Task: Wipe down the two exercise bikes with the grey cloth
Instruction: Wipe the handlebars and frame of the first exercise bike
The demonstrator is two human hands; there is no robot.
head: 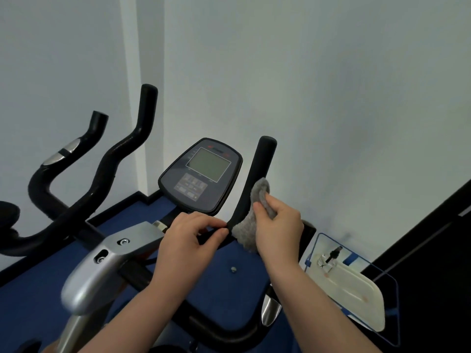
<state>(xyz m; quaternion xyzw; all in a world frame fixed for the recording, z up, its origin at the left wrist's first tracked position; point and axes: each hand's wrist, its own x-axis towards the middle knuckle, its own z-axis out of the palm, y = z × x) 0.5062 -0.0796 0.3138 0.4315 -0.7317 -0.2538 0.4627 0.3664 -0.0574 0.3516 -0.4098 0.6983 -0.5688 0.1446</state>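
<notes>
I stand over one exercise bike with a dark console (201, 178) and a silver stem (102, 273). Its black right handlebar (262, 161) rises beside the console. My right hand (279, 230) grips the grey cloth (251, 220) and holds it wrapped against the lower bend of that bar. My left hand (188, 240) curls round the black crossbar just left of the cloth, under the console. Black curved handlebars of a second bike (84, 174) stand at the left, with a silver pulse sensor on one.
A white wall rises close behind the bikes, with a corner at the left. The floor is blue carpet (224, 289). A glossy panel (349, 284) leans low against the wall at the right, next to a black surface (433, 250).
</notes>
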